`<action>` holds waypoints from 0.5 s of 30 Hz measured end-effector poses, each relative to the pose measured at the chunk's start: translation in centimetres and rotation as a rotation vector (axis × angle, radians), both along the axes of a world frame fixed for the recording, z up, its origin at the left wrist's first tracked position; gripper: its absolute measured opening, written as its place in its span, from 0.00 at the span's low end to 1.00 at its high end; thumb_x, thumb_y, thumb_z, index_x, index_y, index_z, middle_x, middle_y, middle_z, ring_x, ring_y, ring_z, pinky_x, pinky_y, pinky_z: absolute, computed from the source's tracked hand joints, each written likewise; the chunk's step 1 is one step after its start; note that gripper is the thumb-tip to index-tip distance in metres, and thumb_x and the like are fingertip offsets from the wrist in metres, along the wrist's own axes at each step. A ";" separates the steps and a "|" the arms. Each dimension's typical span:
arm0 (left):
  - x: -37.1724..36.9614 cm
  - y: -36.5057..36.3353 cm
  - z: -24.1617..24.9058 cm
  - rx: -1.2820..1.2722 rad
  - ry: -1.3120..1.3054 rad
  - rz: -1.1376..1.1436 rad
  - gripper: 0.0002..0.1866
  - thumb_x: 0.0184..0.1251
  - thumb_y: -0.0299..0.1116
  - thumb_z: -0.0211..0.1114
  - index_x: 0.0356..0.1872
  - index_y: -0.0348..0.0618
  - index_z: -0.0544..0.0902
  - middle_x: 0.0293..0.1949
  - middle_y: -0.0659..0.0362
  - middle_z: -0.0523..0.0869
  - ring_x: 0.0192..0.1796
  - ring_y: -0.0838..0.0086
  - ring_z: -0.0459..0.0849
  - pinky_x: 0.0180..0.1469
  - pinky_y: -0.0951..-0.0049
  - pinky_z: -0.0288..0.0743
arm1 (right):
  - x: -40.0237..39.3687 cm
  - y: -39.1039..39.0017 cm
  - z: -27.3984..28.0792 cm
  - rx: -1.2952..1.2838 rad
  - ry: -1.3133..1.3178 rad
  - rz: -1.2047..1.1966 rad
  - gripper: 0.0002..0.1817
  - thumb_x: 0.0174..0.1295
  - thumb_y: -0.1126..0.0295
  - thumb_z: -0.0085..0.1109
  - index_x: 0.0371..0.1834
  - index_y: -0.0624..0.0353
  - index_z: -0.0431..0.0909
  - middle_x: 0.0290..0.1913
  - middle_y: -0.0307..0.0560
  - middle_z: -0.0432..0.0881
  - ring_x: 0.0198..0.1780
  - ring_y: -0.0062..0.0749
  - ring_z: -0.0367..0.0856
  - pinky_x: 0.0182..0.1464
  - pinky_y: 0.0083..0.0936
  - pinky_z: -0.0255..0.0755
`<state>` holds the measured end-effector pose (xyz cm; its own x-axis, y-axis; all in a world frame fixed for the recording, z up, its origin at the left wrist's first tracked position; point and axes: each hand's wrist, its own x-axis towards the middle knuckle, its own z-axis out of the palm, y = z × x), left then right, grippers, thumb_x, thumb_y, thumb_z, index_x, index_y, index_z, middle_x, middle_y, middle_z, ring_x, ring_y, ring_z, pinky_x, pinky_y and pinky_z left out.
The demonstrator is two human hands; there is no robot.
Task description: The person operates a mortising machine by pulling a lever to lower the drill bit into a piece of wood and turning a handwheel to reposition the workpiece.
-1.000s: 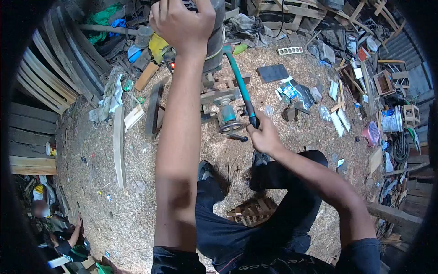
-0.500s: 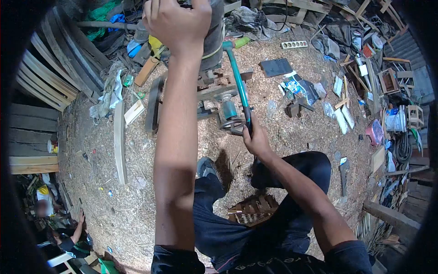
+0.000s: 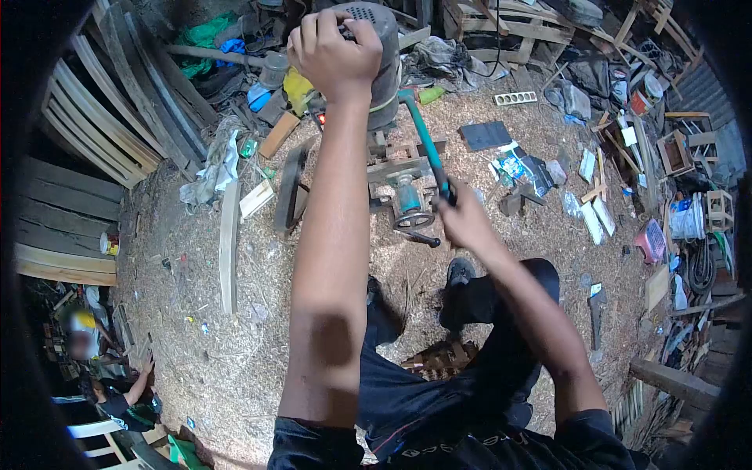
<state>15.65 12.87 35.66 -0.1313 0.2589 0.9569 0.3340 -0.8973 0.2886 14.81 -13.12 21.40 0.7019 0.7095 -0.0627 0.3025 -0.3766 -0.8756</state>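
Lifted clear of the small metal handwheel [image 3: 413, 223] since the earlier frame, the right hand [image 3: 470, 217] has been carried upward together with the grip end of the long teal metal lever [image 3: 425, 137]; the wheel's crank handle has been uncovered, and more of the perforated top of the dark grey cylindrical housing [image 3: 385, 82] has been brought into view.

On the left, the left arm is stretched nearly straight forward. The left hand [image 3: 337, 56] is held against the housing, its back turned up and its fingers loosely curled; whether anything is grasped beneath cannot be told. To the right, the lever is slanted down from beside the housing, and its black grip is wrapped by the right hand, with the elbow bent and the forearm passed over the right knee.

At the far left, a white tub with a red-and-yellow label [image 3: 110, 244] is seen near stacked planks [image 3: 66, 204]. At the right, a pink perforated plastic basket [image 3: 650, 241] is placed near a white printed bucket [image 3: 688, 221]. The contents of all three cannot be made out.
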 end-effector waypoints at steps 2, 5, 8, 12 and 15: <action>-0.1 0.1 0.7 0.016 0.019 -0.006 0.09 0.55 0.36 0.57 0.26 0.48 0.85 0.34 0.56 0.87 0.41 0.54 0.81 0.47 0.57 0.74 | 0.4 1.2 9.7 -0.061 0.124 0.005 0.33 0.66 0.60 0.59 0.69 0.71 0.65 0.45 0.69 0.85 0.48 0.57 0.86 0.51 0.46 0.77; -0.4 0.1 1.8 0.025 0.042 -0.007 0.10 0.55 0.36 0.57 0.26 0.47 0.86 0.33 0.55 0.87 0.40 0.53 0.81 0.46 0.57 0.75 | 4.1 4.6 13.9 0.139 -0.034 0.030 0.31 0.70 0.51 0.58 0.61 0.70 0.74 0.39 0.54 0.85 0.38 0.37 0.86 0.44 0.34 0.78; -0.1 0.1 2.8 0.025 0.021 -0.007 0.10 0.55 0.36 0.57 0.26 0.47 0.86 0.33 0.54 0.87 0.39 0.53 0.81 0.45 0.57 0.75 | 5.2 6.6 19.1 0.534 0.199 0.065 0.28 0.73 0.48 0.54 0.55 0.67 0.78 0.41 0.48 0.84 0.41 0.31 0.83 0.47 0.30 0.75; -0.2 0.4 3.6 0.044 0.024 0.002 0.10 0.55 0.36 0.58 0.26 0.47 0.86 0.33 0.54 0.87 0.39 0.53 0.81 0.45 0.57 0.75 | 7.7 12.9 21.5 0.926 -0.188 0.007 0.17 0.76 0.57 0.51 0.37 0.61 0.75 0.26 0.46 0.77 0.25 0.35 0.75 0.32 0.32 0.68; -0.2 0.4 4.2 0.042 0.031 0.007 0.09 0.55 0.36 0.58 0.27 0.47 0.86 0.33 0.53 0.86 0.39 0.53 0.81 0.45 0.56 0.75 | 10.5 17.2 23.1 0.752 -0.571 -0.233 0.23 0.77 0.50 0.45 0.44 0.64 0.73 0.33 0.63 0.82 0.38 0.66 0.79 0.42 0.47 0.73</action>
